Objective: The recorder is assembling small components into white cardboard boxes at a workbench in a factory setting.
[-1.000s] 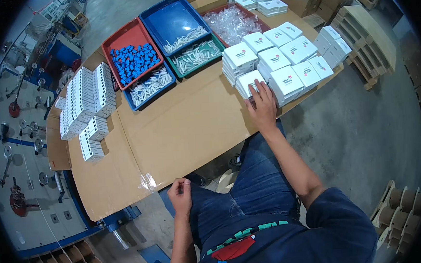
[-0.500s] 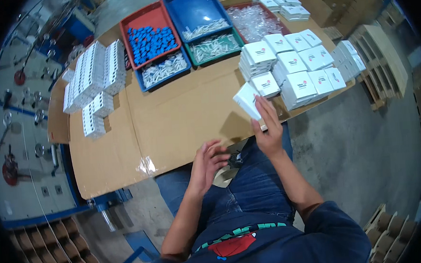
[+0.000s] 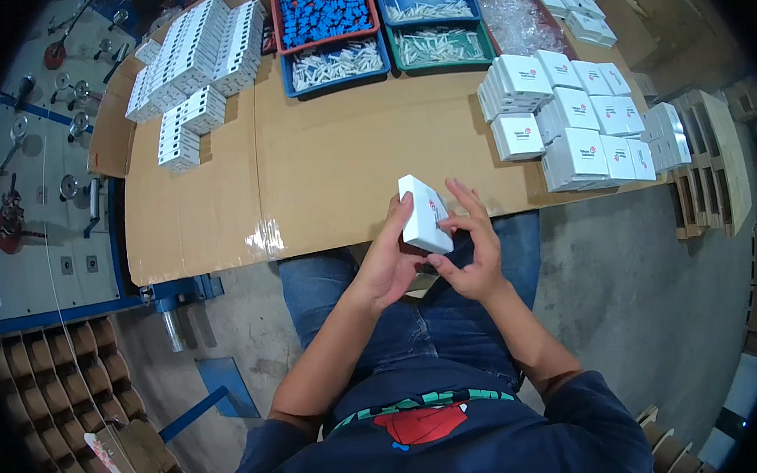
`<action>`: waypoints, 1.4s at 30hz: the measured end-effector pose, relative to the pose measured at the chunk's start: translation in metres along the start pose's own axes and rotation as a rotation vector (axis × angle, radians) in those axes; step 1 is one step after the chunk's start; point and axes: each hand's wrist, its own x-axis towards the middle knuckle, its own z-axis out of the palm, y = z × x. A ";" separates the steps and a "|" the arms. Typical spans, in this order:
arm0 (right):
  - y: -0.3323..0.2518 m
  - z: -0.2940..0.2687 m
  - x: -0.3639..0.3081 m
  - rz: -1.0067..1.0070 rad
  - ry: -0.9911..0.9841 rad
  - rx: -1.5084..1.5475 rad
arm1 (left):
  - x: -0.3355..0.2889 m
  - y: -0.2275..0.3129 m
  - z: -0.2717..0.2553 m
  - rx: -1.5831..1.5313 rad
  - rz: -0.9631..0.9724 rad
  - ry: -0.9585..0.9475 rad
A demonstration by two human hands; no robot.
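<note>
Holding 1 white box [image 3: 425,221] at the near edge of the cardboard-covered table [image 3: 331,161], over the lap [image 3: 313,292], tilted with the printed face turning upward and to the right. Gripping the box from its left side with the left hand [image 3: 385,266], pressing the thumb against the near left edge; being unable to tell the placement of the other left fingers, mostly hidden by the box. Touching the printed face, apparently, with bent fingertips of the right hand [image 3: 477,261], holding the upper fingers raised and loosely spread, with the thumb lying near the lower corner; not confirming contact there.

Judging the step in hand as handling 1 box between 2 hands, supporting with the left and working at the face and edge with the right. Judging the next move as calling for a steady left hold, exact right fingertip placement along the edge and light pressure, avoiding denting the walls or slipping toward the lap.

Noting stacks of white boxes [image 3: 571,121] to the right, well apart from the hands, and blue pieces [image 3: 321,10] lying in a red tray [image 3: 327,40] toward the far side
</note>
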 end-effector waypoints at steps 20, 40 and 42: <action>-0.007 0.027 0.020 -0.033 -0.134 0.193 | -0.003 -0.035 0.003 -0.134 0.186 0.136; 0.002 0.033 0.010 -0.145 -0.122 0.112 | 0.003 -0.058 0.012 -0.135 0.383 0.252; 0.001 0.034 0.011 -0.136 -0.124 0.129 | 0.003 -0.059 0.011 -0.125 0.370 0.285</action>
